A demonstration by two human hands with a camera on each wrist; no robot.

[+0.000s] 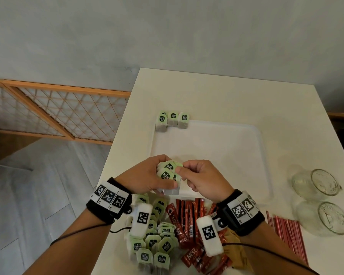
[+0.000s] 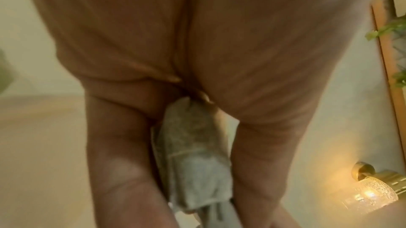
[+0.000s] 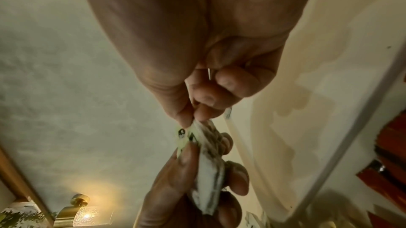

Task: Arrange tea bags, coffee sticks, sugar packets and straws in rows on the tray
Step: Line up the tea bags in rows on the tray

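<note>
Holding a small bunch of tea bags [image 1: 168, 176] over the near edge of the tray [image 1: 216, 147], the left hand [image 1: 145, 180] has its fingers and thumb curled round them. The right hand [image 1: 204, 179] pinches the green tag of one bag in that bunch. I can see three green tags in the bunch, but I cannot count the bags under them.

Three little stacks of tea bags [image 1: 172, 120] sit in a row at the far left corner of the tray. A big pile of tea bags [image 1: 153, 241] lies on the table [image 1: 207, 92] under the left wrist, too many to count. Just beside it lie red coffee sticks [image 1: 187, 221], also too many to count, then some brown sugar packets [image 1: 236, 249], partly hidden. A bunch of red striped straws [image 1: 286, 233] lies to the right. Two glass jars [image 1: 320, 199] lie on their sides near the straws.

The table is white. The wall behind it is grey, and a wooden lattice screen [image 1: 54, 112] stands to the left.
</note>
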